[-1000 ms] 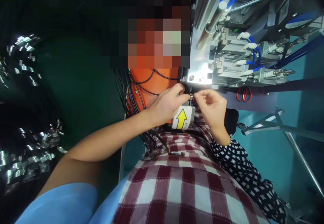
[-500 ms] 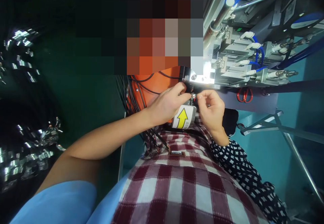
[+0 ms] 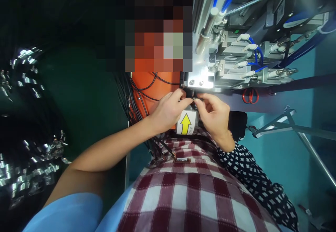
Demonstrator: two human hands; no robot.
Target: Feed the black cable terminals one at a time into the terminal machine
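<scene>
My left hand (image 3: 170, 109) is closed, thumb and forefinger pinched at the small dark fixture (image 3: 189, 92) just under a bright metal plate (image 3: 202, 79). From the other side my right hand (image 3: 214, 116) comes in, also pinched, its fingertips almost meeting those of the left. Whatever lies between the fingertips is too small and too covered to make out. Right below them is a machine part bearing a white label (image 3: 186, 122) with a yellow arrow. Black cables (image 3: 135, 102) run across an orange panel (image 3: 144, 92) beside my left hand.
Metal cylinders with blue air hoses (image 3: 256, 51) fill the upper right. Red-handled scissors (image 3: 250, 96) lie right of my right hand. Bundles of dark cables with shiny ends (image 3: 47, 144) lie at the left on a dark green surface (image 3: 86, 95). A metal frame (image 3: 288, 120) stands at right.
My right fingertips have moved in against the left ones. A small shiny piece with a red bit, visible between the hands before, is now hidden. The view has shifted slightly.
</scene>
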